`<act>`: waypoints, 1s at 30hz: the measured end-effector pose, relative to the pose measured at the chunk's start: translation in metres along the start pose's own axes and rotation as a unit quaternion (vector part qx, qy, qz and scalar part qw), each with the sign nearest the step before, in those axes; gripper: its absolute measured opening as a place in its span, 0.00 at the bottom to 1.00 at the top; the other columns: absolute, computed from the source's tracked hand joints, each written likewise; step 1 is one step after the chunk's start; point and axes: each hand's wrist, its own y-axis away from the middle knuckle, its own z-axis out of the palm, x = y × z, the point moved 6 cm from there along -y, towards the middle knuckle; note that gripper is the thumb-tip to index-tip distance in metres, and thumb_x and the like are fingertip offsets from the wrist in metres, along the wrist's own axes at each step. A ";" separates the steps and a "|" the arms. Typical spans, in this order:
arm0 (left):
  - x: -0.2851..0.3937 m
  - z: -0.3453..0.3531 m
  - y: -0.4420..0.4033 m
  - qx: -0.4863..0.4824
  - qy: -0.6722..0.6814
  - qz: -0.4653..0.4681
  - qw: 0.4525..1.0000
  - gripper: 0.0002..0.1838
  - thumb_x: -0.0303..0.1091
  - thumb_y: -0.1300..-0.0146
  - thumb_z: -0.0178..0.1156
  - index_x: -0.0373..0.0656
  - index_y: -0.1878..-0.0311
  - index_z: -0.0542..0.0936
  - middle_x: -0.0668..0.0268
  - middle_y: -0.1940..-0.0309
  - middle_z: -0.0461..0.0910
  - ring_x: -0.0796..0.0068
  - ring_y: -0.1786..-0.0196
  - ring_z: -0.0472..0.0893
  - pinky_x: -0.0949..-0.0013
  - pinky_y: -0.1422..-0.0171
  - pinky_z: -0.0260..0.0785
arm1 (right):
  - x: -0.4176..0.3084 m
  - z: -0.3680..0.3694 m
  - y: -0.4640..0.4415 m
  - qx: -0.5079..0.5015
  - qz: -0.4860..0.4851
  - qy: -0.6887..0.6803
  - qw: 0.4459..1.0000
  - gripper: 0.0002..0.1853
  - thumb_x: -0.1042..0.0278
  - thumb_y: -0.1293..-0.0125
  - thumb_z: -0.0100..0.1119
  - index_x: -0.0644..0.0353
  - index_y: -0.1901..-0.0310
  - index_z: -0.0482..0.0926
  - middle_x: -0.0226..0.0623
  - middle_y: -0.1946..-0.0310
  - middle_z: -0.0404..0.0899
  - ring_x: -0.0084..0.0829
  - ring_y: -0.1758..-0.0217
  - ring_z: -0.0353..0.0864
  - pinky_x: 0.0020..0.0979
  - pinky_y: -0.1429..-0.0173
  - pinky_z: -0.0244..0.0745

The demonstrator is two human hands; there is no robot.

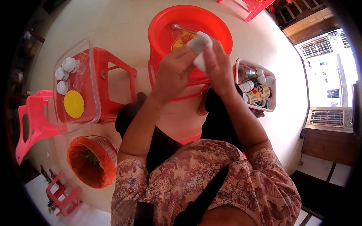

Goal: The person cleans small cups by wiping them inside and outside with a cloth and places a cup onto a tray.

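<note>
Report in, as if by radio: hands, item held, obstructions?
Left hand and right hand both on white item. Item partly covered by fingers, exact kind unclear. Red basin and metal utensil beyond; nothing visibly blocking.

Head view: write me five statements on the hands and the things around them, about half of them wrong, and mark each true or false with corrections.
1. The left hand and the right hand are both on the white item. True.
2. The spoon-like utensil lies in the basket at the picture's right. False: the spoon-like utensil is in the red basin.
3. The yellow disc is in the clear tray at the picture's left. True.
4. The bucket is lined with a black bag. False: its liner is orange.
5. The white basket holds a yellow-and-blue patterned item. True.
</note>
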 end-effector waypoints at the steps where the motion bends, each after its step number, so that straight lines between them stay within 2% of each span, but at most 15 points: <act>1: -0.002 0.001 0.001 0.009 -0.025 0.001 1.000 0.06 0.20 0.45 0.57 0.35 0.62 0.77 0.57 0.67 0.76 0.54 0.64 0.77 0.61 0.62 0.70 | -0.006 0.003 0.005 0.009 -0.096 0.130 0.987 0.22 0.57 0.30 0.47 0.64 0.41 0.68 0.48 0.50 0.72 0.36 0.48 0.75 0.35 0.45 0.69; 4: -0.001 0.004 0.004 0.022 -0.060 0.010 0.998 0.08 0.23 0.48 0.59 0.36 0.63 0.78 0.57 0.67 0.76 0.53 0.63 0.77 0.59 0.62 0.70 | -0.004 0.005 0.016 0.040 -0.132 0.120 0.983 0.21 0.59 0.30 0.47 0.64 0.41 0.68 0.48 0.48 0.70 0.35 0.45 0.72 0.35 0.43 0.68; 7: 0.004 0.003 0.003 0.022 -0.067 0.050 0.996 0.09 0.25 0.51 0.61 0.37 0.64 0.78 0.59 0.68 0.77 0.55 0.64 0.77 0.59 0.63 0.70 | 0.003 0.005 0.012 0.035 -0.031 -0.022 0.999 0.21 0.60 0.30 0.46 0.66 0.42 0.68 0.45 0.51 0.73 0.35 0.50 0.74 0.35 0.45 0.69; 10: 0.016 0.001 0.003 -0.036 -0.088 0.087 0.992 0.10 0.20 0.49 0.59 0.36 0.61 0.80 0.58 0.65 0.79 0.56 0.61 0.78 0.61 0.59 0.71 | 0.000 -0.004 -0.004 -0.081 0.132 -0.137 0.978 0.18 0.63 0.30 0.45 0.66 0.44 0.70 0.41 0.57 0.76 0.35 0.55 0.76 0.34 0.48 0.71; 11: 0.019 0.002 0.003 -0.064 -0.099 0.097 0.988 0.11 0.17 0.47 0.57 0.36 0.60 0.80 0.57 0.64 0.79 0.55 0.60 0.78 0.62 0.56 0.72 | 0.007 -0.009 -0.011 -0.120 0.119 -0.146 0.975 0.16 0.70 0.34 0.51 0.64 0.46 0.73 0.38 0.62 0.78 0.32 0.59 0.78 0.33 0.52 0.72; 14: 0.025 0.006 0.003 -0.099 -0.108 0.151 0.978 0.10 0.17 0.48 0.59 0.37 0.61 0.81 0.57 0.60 0.78 0.57 0.61 0.78 0.62 0.57 0.72 | 0.027 -0.025 -0.012 -0.124 -0.156 0.133 0.971 0.16 0.77 0.41 0.57 0.65 0.49 0.74 0.37 0.63 0.79 0.27 0.59 0.78 0.31 0.54 0.73; 15: 0.021 0.007 0.004 -0.095 -0.106 0.134 0.981 0.11 0.18 0.47 0.59 0.38 0.59 0.80 0.57 0.57 0.76 0.58 0.60 0.77 0.63 0.57 0.72 | 0.002 -0.017 -0.016 -0.179 -0.100 0.183 0.961 0.18 0.78 0.46 0.62 0.64 0.52 0.74 0.36 0.62 0.80 0.26 0.59 0.79 0.28 0.54 0.74; 16: 0.016 0.008 0.006 -0.091 -0.105 0.117 0.983 0.12 0.19 0.46 0.60 0.38 0.57 0.79 0.56 0.54 0.74 0.59 0.59 0.77 0.64 0.56 0.72 | 0.017 -0.014 -0.017 -0.191 -0.001 0.011 0.981 0.18 0.78 0.47 0.63 0.63 0.53 0.74 0.35 0.62 0.80 0.26 0.58 0.79 0.28 0.54 0.75; 17: 0.011 0.008 0.008 -0.088 -0.104 0.100 0.986 0.14 0.19 0.45 0.60 0.38 0.54 0.79 0.55 0.50 0.72 0.60 0.59 0.77 0.64 0.56 0.72 | 0.038 -0.009 -0.016 -0.196 0.098 -0.161 0.962 0.18 0.78 0.47 0.64 0.63 0.53 0.75 0.35 0.63 0.80 0.26 0.58 0.79 0.27 0.55 0.75; 19: 0.005 0.002 0.005 0.003 -0.029 0.057 0.998 0.19 0.24 0.44 0.62 0.39 0.47 0.75 0.55 0.44 0.66 0.62 0.54 0.76 0.65 0.54 0.72 | 0.048 0.000 -0.013 -0.144 0.178 -0.302 0.926 0.19 0.78 0.48 0.65 0.61 0.54 0.75 0.33 0.63 0.80 0.26 0.59 0.79 0.26 0.57 0.76; 20: 0.002 -0.002 0.004 0.048 0.009 0.036 0.998 0.23 0.26 0.43 0.64 0.39 0.43 0.72 0.55 0.41 0.64 0.64 0.52 0.75 0.66 0.53 0.72 | 0.045 0.002 -0.010 -0.093 0.162 -0.275 0.943 0.20 0.78 0.49 0.66 0.61 0.53 0.75 0.33 0.63 0.80 0.25 0.59 0.79 0.26 0.58 0.76; 23: -0.008 0.000 0.004 0.034 -0.031 -0.002 0.999 0.33 0.33 0.44 0.67 0.40 0.36 0.65 0.56 0.38 0.61 0.64 0.43 0.71 0.66 0.45 0.70 | 0.040 0.008 -0.011 -0.028 0.076 -0.209 0.975 0.20 0.77 0.46 0.63 0.61 0.50 0.73 0.31 0.62 0.78 0.23 0.60 0.78 0.25 0.60 0.77; 25: 0.001 0.008 0.004 0.056 -0.035 0.007 0.998 0.34 0.34 0.46 0.69 0.41 0.36 0.66 0.57 0.39 0.61 0.62 0.40 0.69 0.64 0.40 0.67 | 0.041 0.011 -0.010 -0.037 0.077 -0.271 0.959 0.17 0.76 0.41 0.59 0.61 0.49 0.72 0.31 0.61 0.77 0.24 0.60 0.78 0.25 0.59 0.77; 27: 0.004 0.008 0.004 0.073 -0.022 0.001 0.997 0.34 0.34 0.47 0.69 0.42 0.36 0.68 0.58 0.38 0.62 0.61 0.38 0.67 0.63 0.36 0.64 | 0.038 0.018 -0.004 -0.066 0.147 -0.428 0.889 0.14 0.73 0.35 0.54 0.61 0.48 0.72 0.32 0.59 0.77 0.25 0.59 0.79 0.26 0.58 0.77; 30: 0.002 0.000 0.004 0.076 0.015 -0.014 0.997 0.33 0.31 0.48 0.70 0.43 0.37 0.69 0.59 0.38 0.63 0.61 0.36 0.66 0.62 0.33 0.62 | 0.023 0.022 -0.003 -0.035 0.240 -0.478 0.844 0.12 0.69 0.29 0.46 0.62 0.48 0.73 0.34 0.59 0.77 0.27 0.59 0.80 0.26 0.58 0.77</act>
